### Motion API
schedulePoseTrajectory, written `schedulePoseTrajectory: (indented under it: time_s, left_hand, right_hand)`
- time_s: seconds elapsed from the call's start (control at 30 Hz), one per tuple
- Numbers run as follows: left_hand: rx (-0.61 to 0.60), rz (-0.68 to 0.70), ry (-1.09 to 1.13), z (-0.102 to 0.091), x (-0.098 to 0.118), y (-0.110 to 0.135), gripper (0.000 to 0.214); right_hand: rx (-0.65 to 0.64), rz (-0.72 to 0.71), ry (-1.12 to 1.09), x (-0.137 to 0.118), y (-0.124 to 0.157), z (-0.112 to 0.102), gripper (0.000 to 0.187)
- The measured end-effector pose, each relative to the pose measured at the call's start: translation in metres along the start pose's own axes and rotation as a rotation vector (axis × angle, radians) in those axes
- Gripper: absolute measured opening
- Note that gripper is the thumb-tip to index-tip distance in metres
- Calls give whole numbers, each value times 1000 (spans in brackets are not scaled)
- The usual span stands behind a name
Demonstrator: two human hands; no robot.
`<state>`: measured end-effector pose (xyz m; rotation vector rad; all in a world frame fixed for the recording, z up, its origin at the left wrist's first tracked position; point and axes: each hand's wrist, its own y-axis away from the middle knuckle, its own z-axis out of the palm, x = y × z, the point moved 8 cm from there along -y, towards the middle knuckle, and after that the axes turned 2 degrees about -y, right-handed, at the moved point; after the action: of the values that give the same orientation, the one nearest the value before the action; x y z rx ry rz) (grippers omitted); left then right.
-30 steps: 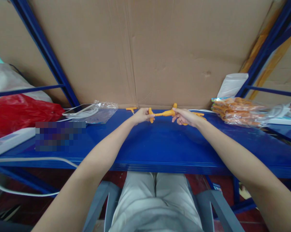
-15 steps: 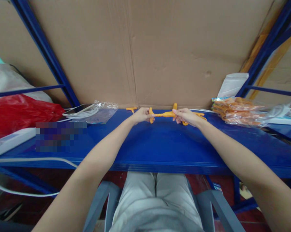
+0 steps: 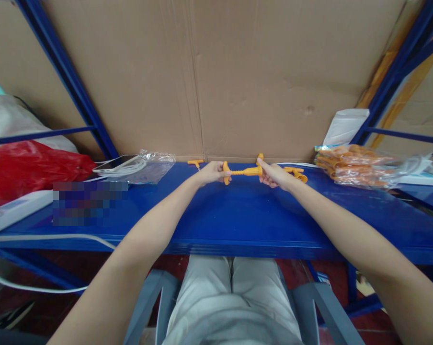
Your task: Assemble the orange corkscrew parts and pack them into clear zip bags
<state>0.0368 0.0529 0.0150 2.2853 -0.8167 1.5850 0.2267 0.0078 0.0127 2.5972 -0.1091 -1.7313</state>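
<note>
Held level between both hands over the blue shelf (image 3: 238,211) is a yellow plastic tool (image 3: 250,171) with a crosspiece at its left end, a spiral shaft and a thicker ribbed barrel. My left hand (image 3: 212,173) is closed on the left end, by the crosspiece. Fingers of my right hand (image 3: 272,175) grip the right end, where another yellow crosspiece sticks up by the thumb. Just left of my left hand lies a small yellow T-shaped handle (image 3: 195,163). Several yellow parts (image 3: 296,174) lie beyond my right wrist, some with rings.
A cardboard sheet (image 3: 238,86) stands behind the shelf. At right lies a clear bag of orange parts (image 3: 353,165). At left are a clear plastic bag (image 3: 152,167), a coiled white cable (image 3: 128,165) and a red bag (image 3: 37,165). Blue posts (image 3: 73,86) rise on both sides.
My right hand has shifted slightly on the tool's right end, baring more of the barrel. The yellow parts behind it show more. My left hand stays nearly in place.
</note>
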Motion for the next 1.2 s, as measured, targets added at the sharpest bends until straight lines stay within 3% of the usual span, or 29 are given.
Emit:
schedulePoseTrajectory:
  time_s: [0.27, 0.43, 0.63, 0.9, 1.2]
  left_hand:
    - [15, -16, 7, 2, 2, 3, 16]
    - [74, -53, -3, -3, 3, 5, 13]
    - [92, -58, 28, -4, 5, 6, 11]
    - [97, -35, 24, -4, 9, 7, 11]
    - [54, 4, 25, -3, 11, 7, 15]
  right_hand:
    - [56, -137, -107, -12, 4, 2, 45]
    - [-49, -130, -214, -16, 3, 5, 41]
    - [-217, -136, -261, -21, 9, 9, 15]
    - [-73, -111, -57, -15, 10, 4, 47]
    - [-38, -87, -109, -12, 8, 4, 53]
